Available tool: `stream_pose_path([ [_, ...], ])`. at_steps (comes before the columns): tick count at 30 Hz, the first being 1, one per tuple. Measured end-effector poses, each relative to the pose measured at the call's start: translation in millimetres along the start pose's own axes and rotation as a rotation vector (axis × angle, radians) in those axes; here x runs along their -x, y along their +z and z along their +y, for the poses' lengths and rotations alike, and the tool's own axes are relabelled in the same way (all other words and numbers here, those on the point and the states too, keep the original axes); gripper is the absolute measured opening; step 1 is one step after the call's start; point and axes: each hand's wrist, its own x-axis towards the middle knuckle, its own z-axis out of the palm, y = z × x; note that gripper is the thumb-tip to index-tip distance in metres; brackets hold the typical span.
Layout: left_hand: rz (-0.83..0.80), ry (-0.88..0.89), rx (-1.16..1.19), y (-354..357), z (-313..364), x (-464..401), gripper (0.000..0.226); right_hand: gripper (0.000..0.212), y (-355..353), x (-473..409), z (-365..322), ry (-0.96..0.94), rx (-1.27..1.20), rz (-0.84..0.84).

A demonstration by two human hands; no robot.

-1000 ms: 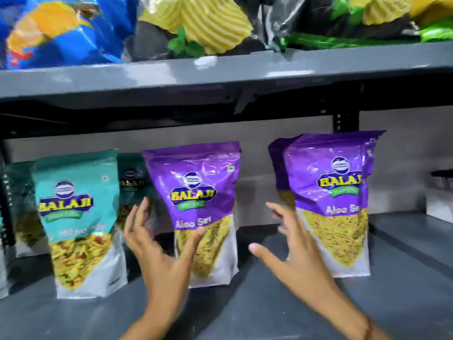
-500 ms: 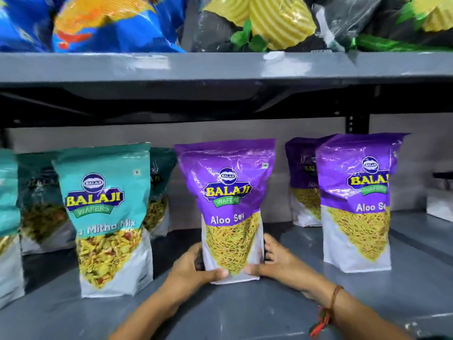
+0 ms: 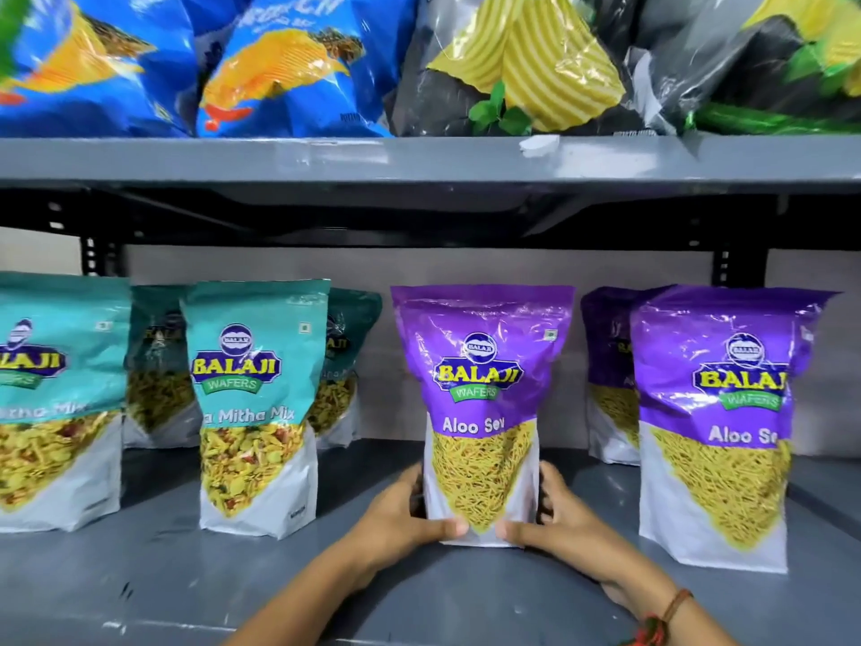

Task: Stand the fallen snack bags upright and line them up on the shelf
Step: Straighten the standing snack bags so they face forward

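Note:
A purple Aloo Sev bag [image 3: 482, 389] stands upright in the middle of the grey lower shelf [image 3: 419, 594]. My left hand [image 3: 400, 519] grips its lower left side and my right hand [image 3: 559, 524] grips its lower right side, thumbs across the front bottom edge. Another purple Aloo Sev bag [image 3: 720, 421] stands to the right, with a third purple bag [image 3: 605, 366] behind it. A teal Mitha Mix bag [image 3: 256, 403] stands to the left, and a second teal bag [image 3: 51, 394] at the far left. Darker teal bags [image 3: 158, 361] stand behind them.
The upper shelf board [image 3: 419, 158] hangs over the row, carrying blue chip bags [image 3: 279, 62] and black chip bags [image 3: 526, 67]. A black shelf upright [image 3: 738, 268] stands at the back right. A red and brown thread is tied round my right wrist.
Both hands went from reaching open-fingered to gripping the bottom of the middle purple bag. The view has shifted, so the bags sit further right and nearer in frame.

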Motion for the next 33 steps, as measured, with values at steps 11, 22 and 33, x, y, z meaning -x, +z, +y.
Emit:
stream_pose_path([
  [11, 0.855, 0.509, -0.376, -100, 48, 90, 0.051, 0.057, 70, 29, -89, -0.833, 0.483, 0.754],
  [22, 0.447, 0.034, -0.346, -222, -37, 97, 0.153, 0.103, 216, -55, -98, -0.166, 0.250, 0.080],
  [33, 0.185, 0.057, -0.158, -236, -50, 80, 0.092, 0.064, 236, -63, -79, -0.015, 0.177, 0.062],
])
